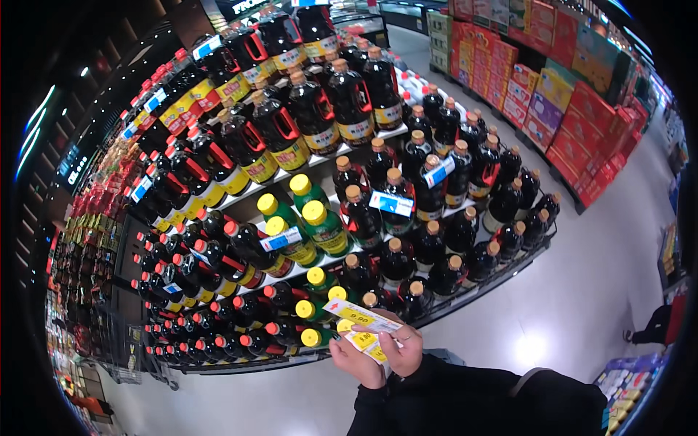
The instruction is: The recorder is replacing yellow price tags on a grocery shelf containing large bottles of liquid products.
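Note:
A small stack of yellow-and-white paper price tags (364, 340) is held between both hands low in the view. My left hand (355, 361) grips the stack from the left side. My right hand (404, 349), with a ring on one finger, pinches a longer price tag (362, 316) that fans out above the others. The tags bear printed writing and a red arrow. Just beyond the hands stand green bottles with yellow caps (309, 309), partly covered by the tags. Dark sauce bottles with tan caps (416, 291) are close by on the right.
A tiered display shelf (286, 173) carries rows of dark bottles, with blue-and-white tags (391, 203) on them. Stacked red cartons (582, 139) line the aisle at right. A shopping cart (124, 349) stands at left. Pale glossy floor (491, 321) surrounds the display.

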Available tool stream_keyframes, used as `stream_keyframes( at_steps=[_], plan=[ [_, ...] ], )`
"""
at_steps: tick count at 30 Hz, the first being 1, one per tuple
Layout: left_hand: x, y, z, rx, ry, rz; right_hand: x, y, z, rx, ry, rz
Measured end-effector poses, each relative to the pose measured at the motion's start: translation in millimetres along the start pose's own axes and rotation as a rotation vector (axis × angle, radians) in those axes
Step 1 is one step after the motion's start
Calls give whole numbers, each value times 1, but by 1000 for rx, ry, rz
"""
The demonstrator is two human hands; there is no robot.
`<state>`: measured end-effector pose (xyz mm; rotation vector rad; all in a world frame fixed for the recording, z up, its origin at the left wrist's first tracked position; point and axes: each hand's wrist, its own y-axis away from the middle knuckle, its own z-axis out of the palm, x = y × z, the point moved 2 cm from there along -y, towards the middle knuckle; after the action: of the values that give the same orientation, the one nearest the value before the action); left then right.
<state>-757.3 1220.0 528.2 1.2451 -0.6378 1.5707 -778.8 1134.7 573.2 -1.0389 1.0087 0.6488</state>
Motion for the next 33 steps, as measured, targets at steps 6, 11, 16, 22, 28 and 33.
stream_keyframes(
  at_steps=[6,11,16,22,28,33],
  plan=[
    [-2,9,13,-91,115,-21,7,-23,4,-62,-168,55],
    [-17,5,15,-168,178,16,12,-37,13,-76,-180,-29],
    [-14,3,19,-73,122,35,25,-37,10,-50,-198,-18],
    [-9,-8,12,-44,-194,199,21,-43,11,-6,-365,192],
    [1,-19,-8,-55,-470,382,45,-51,26,-143,-179,116],
    [13,-25,-26,23,-485,370,39,-60,62,-254,-130,129]
  ],
)
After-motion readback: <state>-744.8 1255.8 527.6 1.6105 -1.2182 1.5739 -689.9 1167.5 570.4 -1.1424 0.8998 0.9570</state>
